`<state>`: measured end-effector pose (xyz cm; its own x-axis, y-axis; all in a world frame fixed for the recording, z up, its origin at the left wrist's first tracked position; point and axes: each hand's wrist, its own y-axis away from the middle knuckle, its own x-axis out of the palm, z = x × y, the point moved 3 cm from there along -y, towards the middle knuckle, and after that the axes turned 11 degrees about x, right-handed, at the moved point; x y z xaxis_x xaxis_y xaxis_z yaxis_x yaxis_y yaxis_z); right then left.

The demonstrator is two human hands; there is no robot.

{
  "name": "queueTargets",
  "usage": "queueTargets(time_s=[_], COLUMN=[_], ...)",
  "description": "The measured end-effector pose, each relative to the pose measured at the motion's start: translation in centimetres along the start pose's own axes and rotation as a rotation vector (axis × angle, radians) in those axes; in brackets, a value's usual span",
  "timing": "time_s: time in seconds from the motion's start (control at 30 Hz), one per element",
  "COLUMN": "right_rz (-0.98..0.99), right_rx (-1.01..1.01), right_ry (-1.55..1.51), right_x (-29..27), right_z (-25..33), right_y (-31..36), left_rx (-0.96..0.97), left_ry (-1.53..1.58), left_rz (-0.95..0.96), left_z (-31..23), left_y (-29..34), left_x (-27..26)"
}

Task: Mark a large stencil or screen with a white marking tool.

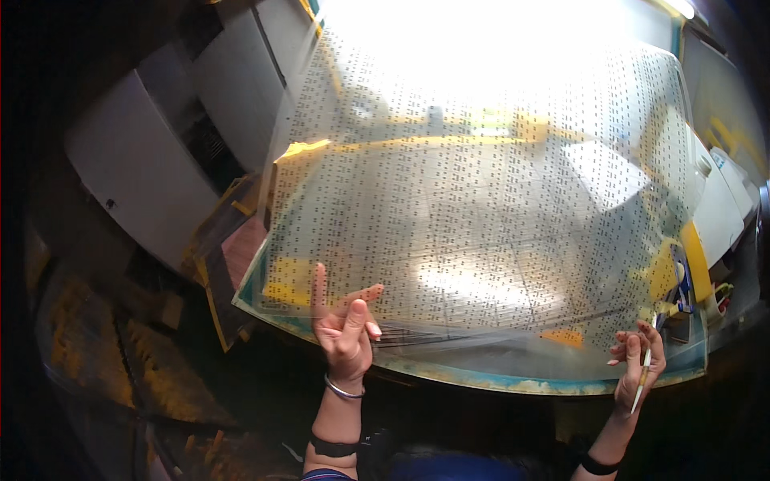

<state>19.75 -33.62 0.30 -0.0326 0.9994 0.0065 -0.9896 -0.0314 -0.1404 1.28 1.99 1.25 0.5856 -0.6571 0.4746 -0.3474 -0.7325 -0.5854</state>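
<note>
A large see-through sheet [465,200] patterned with rows of small dark marks lies across a glass-topped table [513,383]. My left hand [345,335] is at the sheet's front left edge, its index finger stretched forward and the other fingers apart, with nothing visible in it. Whether those fingertips are above or beneath the sheet, I cannot tell. Near the front right corner, my right hand [644,357] holds a slim white brush-like stick [644,377], slanting between thumb and fingers. Dark streaks, like creases or threads, run along the sheet's front edge between my hands.
Blue and yellow tools [682,289] rest at the right edge, beside a yellow strip [696,260] and scissors [723,297]. A white paper-like patch [605,174] shows through the sheet. Pale panels [140,172] stand at the left. Bright glare covers the far end.
</note>
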Motion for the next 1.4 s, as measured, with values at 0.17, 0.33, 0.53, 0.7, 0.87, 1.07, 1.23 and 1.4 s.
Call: queueTargets(time_s=[0.17, 0.33, 0.53, 0.7, 0.87, 1.07, 1.23, 1.4], right_rz=[-0.017, -0.017, -0.019, -0.030, -0.032, -0.018, -0.011, 0.008], right_rx=[-0.012, -0.001, 0.004, -0.002, -0.013, -0.013, -0.012, -0.015], right_ry=[-0.002, 0.001, 0.018, 0.018, 0.019, 0.005, -0.030, -0.046], right_x=[-0.15, -0.11, -0.01, 0.06, 0.04, -0.20, -0.34, -0.13], right_z=[-0.18, 0.07, 0.32, 0.35, 0.18, 0.22, -0.06, 0.20], right_y=[0.23, 0.02, 0.05, 0.14, 0.02, -0.03, -0.06, -0.14], left_rx=[0.005, -0.003, -0.004, -0.002, 0.007, 0.015, 0.018, 0.037], left_ry=[-0.001, -0.005, 0.011, -0.004, 0.019, -0.054, -0.096, -0.094], left_rz=[-0.001, -0.027, -0.004, -0.023, -0.007, -0.034, -0.032, -0.018], left_z=[0.18, 0.23, 0.31, 0.20, 0.32, 0.26, 0.26, 0.50], left_y=[0.00, -0.06, -0.04, -0.05, -0.07, 0.10, -0.02, 0.08], left_x=[0.05, 0.29, 0.03, 0.12, 0.09, 0.31, 0.57, 0.18])
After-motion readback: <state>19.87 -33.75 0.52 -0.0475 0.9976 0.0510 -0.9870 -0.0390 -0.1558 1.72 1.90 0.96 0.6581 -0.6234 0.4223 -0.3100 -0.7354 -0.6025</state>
